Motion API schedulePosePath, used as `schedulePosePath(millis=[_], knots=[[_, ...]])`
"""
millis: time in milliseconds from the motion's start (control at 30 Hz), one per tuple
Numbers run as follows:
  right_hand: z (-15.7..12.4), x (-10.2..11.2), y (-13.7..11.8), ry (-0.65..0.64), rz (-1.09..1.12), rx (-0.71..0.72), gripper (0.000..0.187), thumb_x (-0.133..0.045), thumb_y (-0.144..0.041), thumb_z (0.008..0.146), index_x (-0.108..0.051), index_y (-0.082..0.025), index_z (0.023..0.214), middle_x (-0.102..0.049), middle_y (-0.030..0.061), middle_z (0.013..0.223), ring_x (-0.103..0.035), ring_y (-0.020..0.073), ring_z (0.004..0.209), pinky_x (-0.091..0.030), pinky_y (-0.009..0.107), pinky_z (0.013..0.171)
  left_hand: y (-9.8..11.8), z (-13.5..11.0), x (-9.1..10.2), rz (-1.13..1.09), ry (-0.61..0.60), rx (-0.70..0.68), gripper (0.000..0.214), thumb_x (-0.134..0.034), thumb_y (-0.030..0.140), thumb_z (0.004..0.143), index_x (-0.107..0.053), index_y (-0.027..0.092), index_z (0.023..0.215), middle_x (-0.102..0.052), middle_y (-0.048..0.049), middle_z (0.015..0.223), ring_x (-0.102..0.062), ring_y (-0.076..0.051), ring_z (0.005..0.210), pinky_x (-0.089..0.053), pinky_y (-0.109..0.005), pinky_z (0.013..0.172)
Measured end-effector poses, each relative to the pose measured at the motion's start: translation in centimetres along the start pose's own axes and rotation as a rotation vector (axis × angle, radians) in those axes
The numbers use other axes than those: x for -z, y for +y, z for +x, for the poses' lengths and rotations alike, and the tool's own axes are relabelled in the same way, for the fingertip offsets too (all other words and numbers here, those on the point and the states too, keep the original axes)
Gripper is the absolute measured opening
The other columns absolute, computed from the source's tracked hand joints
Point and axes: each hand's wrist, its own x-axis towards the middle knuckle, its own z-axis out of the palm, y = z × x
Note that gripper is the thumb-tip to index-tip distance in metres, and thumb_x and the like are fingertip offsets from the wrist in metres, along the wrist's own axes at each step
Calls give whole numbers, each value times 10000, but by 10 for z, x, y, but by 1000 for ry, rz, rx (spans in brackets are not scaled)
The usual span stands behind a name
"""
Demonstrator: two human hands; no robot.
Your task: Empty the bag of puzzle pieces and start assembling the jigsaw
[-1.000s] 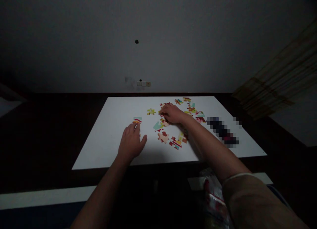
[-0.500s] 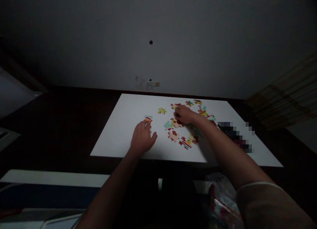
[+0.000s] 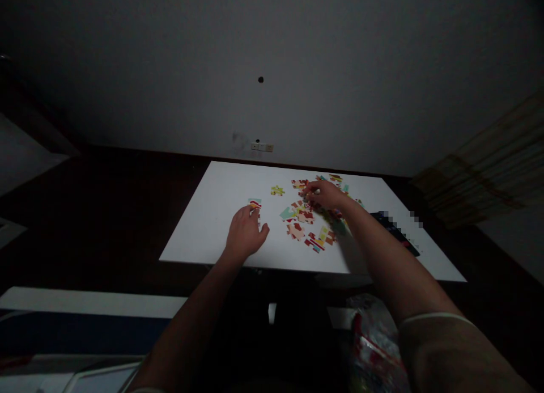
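Note:
Colourful jigsaw pieces (image 3: 305, 223) lie scattered on a white board (image 3: 212, 223). My left hand (image 3: 245, 234) rests flat on the board, fingers stretched out, its fingertips touching a small joined piece (image 3: 255, 203). My right hand (image 3: 325, 194) reaches into the pile further back, fingers curled in a pinch on a red piece (image 3: 306, 197). A lone yellow piece (image 3: 277, 190) sits apart to the left of the pile.
A dark blurred object (image 3: 395, 231) lies on the board's right side. A crinkled plastic bag (image 3: 374, 342) sits near my right elbow. A white ledge (image 3: 85, 302) runs at lower left. A wall with a socket (image 3: 261, 147) is behind.
The view swung left, then steadied. My right hand shifted slightly further back into the pile. My left hand stayed flat by the small joined piece.

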Motion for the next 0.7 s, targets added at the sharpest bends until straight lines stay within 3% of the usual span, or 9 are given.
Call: schedulePosePath(millis=[100,333,467,700], knots=[[3,10,0,-187,57,-41,107,-737,-243,632,-710,-207,729,-698,59,719,-607,210,635,-486,365,641,-1,0,-2,15,4,0,387,-563,321,849,-572,199,1216,-565,-137,1281,-501,-308,1207,-381,-481,1055],[8,23,6,-109,118,-126,153,-700,-217,709,-695,-199,861,-708,48,788,-635,172,697,-502,280,665,-5,2,-5,13,-8,21,430,-542,335,866,-555,159,1258,-554,-148,1271,-496,-297,1197,-365,-427,1062],[6,18,-2,-89,208,-60,176,-691,-225,742,-656,-214,914,-698,49,842,-638,171,740,-517,295,700,-6,3,-4,-27,-13,48,400,-530,323,877,-558,177,1248,-571,-139,1233,-515,-292,1152,-380,-425,1028],[4,3,-30,-168,277,53,188,-657,-189,772,-628,-213,956,-669,34,829,-607,153,691,-495,286,635,-8,1,-6,-93,22,38,375,-553,289,862,-581,158,1213,-580,-151,1220,-521,-306,1128,-394,-445,1003]])
